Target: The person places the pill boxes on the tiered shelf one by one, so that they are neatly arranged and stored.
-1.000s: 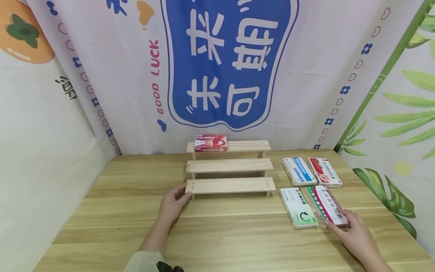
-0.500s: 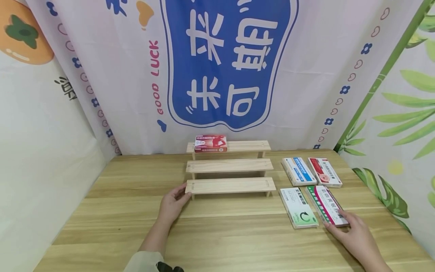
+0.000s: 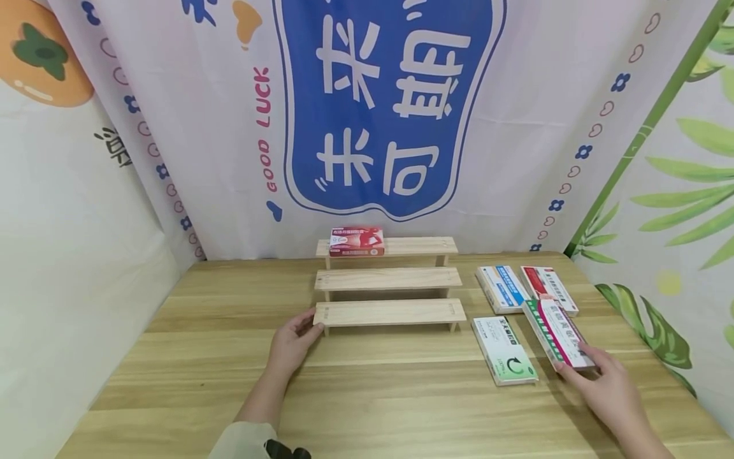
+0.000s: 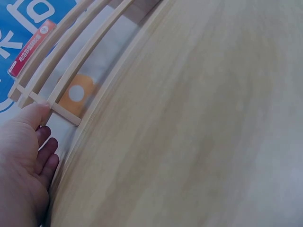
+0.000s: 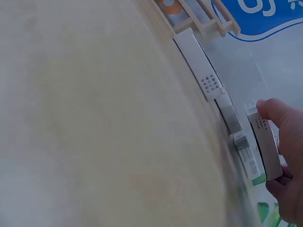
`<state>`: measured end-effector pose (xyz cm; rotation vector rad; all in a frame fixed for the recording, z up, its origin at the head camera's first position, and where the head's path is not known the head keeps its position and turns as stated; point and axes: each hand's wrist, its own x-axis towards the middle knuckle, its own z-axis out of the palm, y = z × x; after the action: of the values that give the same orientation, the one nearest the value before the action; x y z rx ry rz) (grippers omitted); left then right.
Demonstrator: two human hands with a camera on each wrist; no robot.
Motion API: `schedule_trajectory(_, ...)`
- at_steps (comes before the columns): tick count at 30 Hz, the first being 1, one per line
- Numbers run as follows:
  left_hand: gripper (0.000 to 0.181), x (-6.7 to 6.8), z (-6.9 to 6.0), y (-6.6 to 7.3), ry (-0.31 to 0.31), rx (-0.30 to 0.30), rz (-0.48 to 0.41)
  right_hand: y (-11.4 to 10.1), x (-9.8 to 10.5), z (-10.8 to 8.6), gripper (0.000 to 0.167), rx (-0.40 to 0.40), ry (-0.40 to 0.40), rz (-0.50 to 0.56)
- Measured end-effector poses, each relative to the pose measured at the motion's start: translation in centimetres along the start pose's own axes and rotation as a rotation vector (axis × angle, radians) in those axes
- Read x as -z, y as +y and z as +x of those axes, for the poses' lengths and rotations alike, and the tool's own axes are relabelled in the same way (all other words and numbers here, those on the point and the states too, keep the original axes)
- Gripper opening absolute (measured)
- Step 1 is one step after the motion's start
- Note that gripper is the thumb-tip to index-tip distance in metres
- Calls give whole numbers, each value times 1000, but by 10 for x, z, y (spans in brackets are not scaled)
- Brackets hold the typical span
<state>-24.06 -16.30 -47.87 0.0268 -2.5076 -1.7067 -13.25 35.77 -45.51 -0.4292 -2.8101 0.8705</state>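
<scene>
A three-step wooden display rack (image 3: 395,312) stands near the back of the table. My left hand (image 3: 291,347) holds the left end of its lowest step; in the left wrist view the thumb lies on the wood and the other fingers are bent below. My right hand (image 3: 613,392) grips the near end of a white, green and magenta medicine box (image 3: 556,331), thumb on one side and fingers on the other. This box (image 5: 264,146) is raised off the table, its far end tilted up and partly covering the red-and-white medicine box (image 3: 547,287) behind.
A red medicine box (image 3: 357,242) lies at the left of the rack's top step. Right of the rack lie a blue-and-white medicine box (image 3: 501,288) and a green-and-white medicine box (image 3: 503,350). A printed cloth (image 3: 516,127) hangs behind the wooden table (image 3: 390,408).
The right hand has lifted the white, green and magenta medicine box off the table, slightly up and to the right. My left hand has stayed at the rack.
</scene>
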Motion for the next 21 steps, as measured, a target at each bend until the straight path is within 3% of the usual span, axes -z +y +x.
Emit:
schedule_trajectory(11,47,-1,0,0,5,10,11,-39,16,24,87,118,-12,6)
schedule_trajectory(21,47,-1,1,-2,9,3,17,-85,15,49,83,254,-45,10)
